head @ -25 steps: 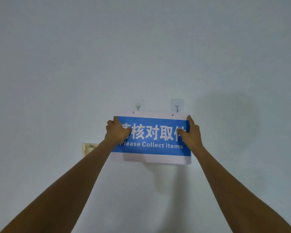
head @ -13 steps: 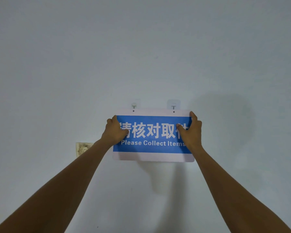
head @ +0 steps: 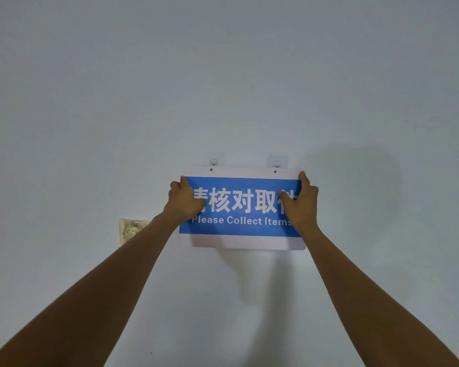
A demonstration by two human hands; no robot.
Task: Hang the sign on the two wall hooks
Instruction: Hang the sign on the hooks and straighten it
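A blue and white sign point(head: 243, 207) reading "Please Collect Items" is held flat against the pale wall. My left hand point(head: 184, 201) grips its left edge and my right hand point(head: 301, 201) grips its right edge. Two small holes sit in the sign's white top strip. The left hook point(head: 213, 162) and the right hook point(head: 277, 163), each on a clear adhesive pad, show just above those holes. The sign's top edge lies just under the hooks. Whether the hooks pass through the holes I cannot tell.
A worn, yellowed wall socket plate point(head: 130, 230) sits to the lower left of the sign, partly behind my left forearm. The wall point(head: 223, 75) around is plain, with my shadow at the right.
The sign rose a little and levelled out, bringing its top strip and holes up close under the two hooks. Both hands kept their grip on the edges.
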